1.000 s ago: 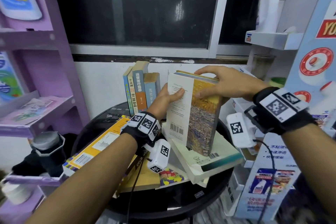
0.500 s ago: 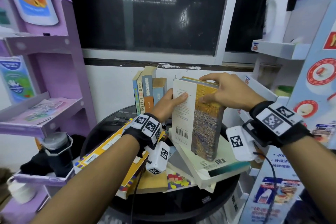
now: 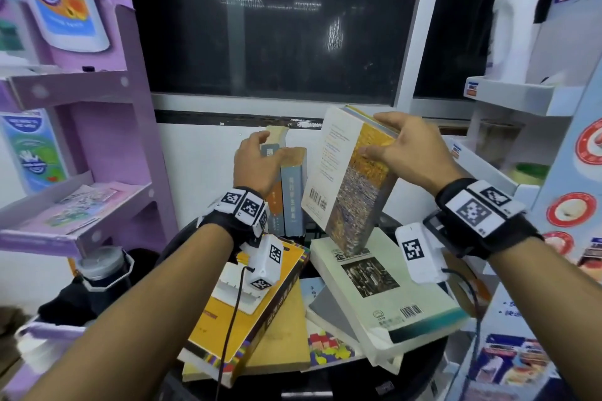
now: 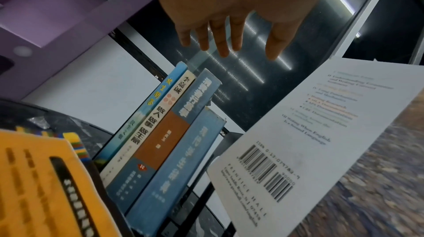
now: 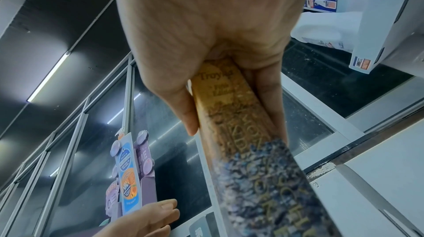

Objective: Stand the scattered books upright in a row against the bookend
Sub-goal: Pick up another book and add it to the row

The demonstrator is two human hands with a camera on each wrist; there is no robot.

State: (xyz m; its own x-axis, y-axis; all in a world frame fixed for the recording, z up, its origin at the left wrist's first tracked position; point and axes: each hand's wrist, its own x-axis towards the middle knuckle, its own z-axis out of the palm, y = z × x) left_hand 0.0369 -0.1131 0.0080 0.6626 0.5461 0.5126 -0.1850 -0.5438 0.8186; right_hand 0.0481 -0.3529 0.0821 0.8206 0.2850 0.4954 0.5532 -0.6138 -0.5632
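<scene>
Black round table (image 3: 420, 365) under both hands, cluttered with flat-lying books (image 3: 384, 290). Right hand (image 3: 407, 153) grips the top of a thick yellow-spined book (image 3: 348, 182), thumb on one face, fingers over the other; the book is tilted, lower corner over a pale book lying flat. Left hand (image 3: 257, 159), fingers relaxed and apart, holds nothing, sits at the tops of the upright row (image 4: 160, 137) just left of the held book. Dark window (image 3: 277, 19) and white wall beyond the hands. Purple shelf (image 3: 107, 127) left of the left hand, white shelf (image 3: 511, 94) right of the right hand.

Held book (image 5: 234, 113) spine: "Troyka"; back cover (image 4: 321, 132): "PRENTICE HALL"
</scene>
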